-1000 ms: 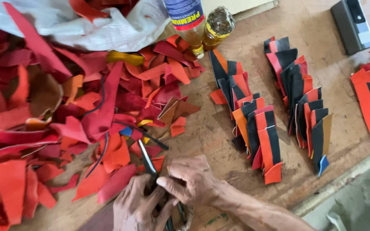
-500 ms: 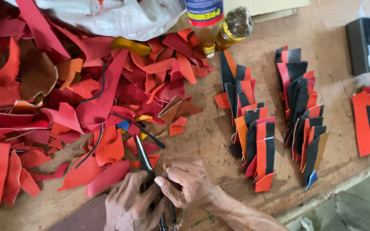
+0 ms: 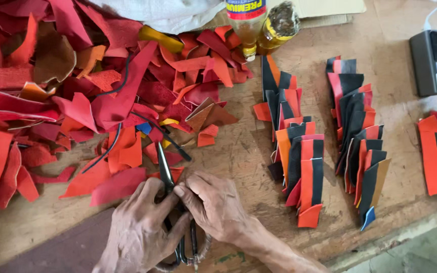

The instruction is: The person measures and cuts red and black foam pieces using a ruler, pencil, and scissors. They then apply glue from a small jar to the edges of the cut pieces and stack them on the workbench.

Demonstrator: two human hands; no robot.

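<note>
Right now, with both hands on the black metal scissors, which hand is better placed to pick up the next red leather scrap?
Probably the left hand: the red leather scrap pile lies on its side, while the right hand sits nearer the scissors' handles.

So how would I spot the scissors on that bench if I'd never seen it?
Start at the big heap of red and orange scraps covering the wooden workbench. At its near edge, both hands meet: the left hand and right hand grip the scissors. They are the only dark metal thing there, blades pointing up into the scraps.
</note>
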